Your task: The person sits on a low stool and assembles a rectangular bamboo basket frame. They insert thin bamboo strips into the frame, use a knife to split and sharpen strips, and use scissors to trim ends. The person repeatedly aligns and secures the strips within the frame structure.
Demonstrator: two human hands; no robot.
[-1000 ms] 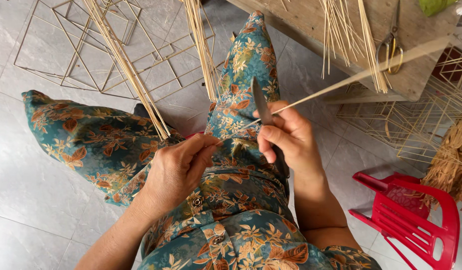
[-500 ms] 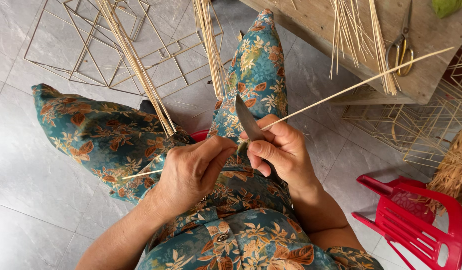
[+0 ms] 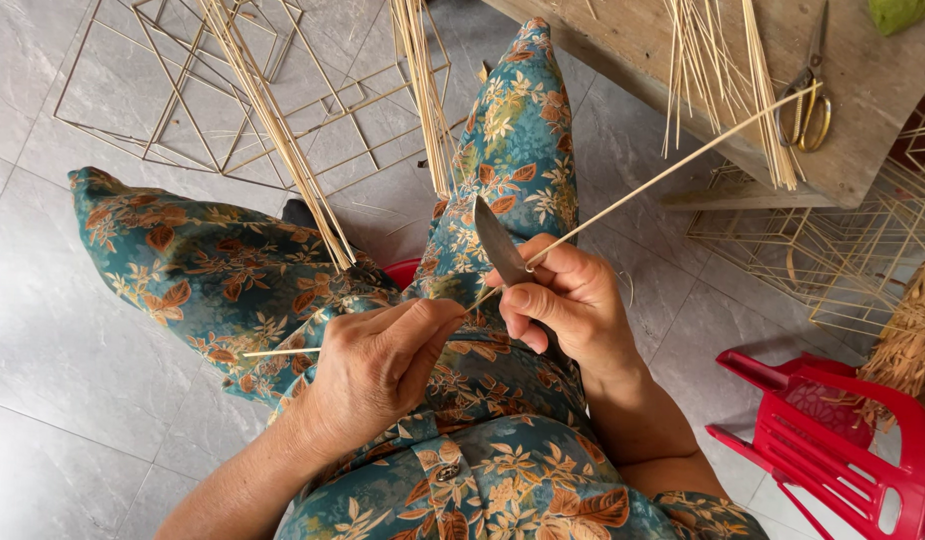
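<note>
Lower centre of frame: left hand (image 3: 377,365) pinching a thin bamboo strip (image 3: 642,185) between thumb and forefinger, short tail end poking out toward the left edge.
Just beside it, right of centre: right hand (image 3: 567,300) closing around a small knife (image 3: 499,243), blade pointing up and slightly left, flat against the strip where thumb and forefinger are pressing it.
Strip's long axis running from the left hand, through the right, then rising diagonally toward the upper right, free tip reaching over the wooden worktop (image 3: 862,90). Right hand lying nearer the long free length; left hand anchoring the near end.
Under both hands: lap in teal floral cloth (image 3: 232,270).
Lower right: red plastic chair (image 3: 842,450).
Farther, upper left: strip bundles (image 3: 272,120) lying over square frames (image 3: 182,110) on the floor.
Upper right: scissors (image 3: 807,105) resting on the worktop.
</note>
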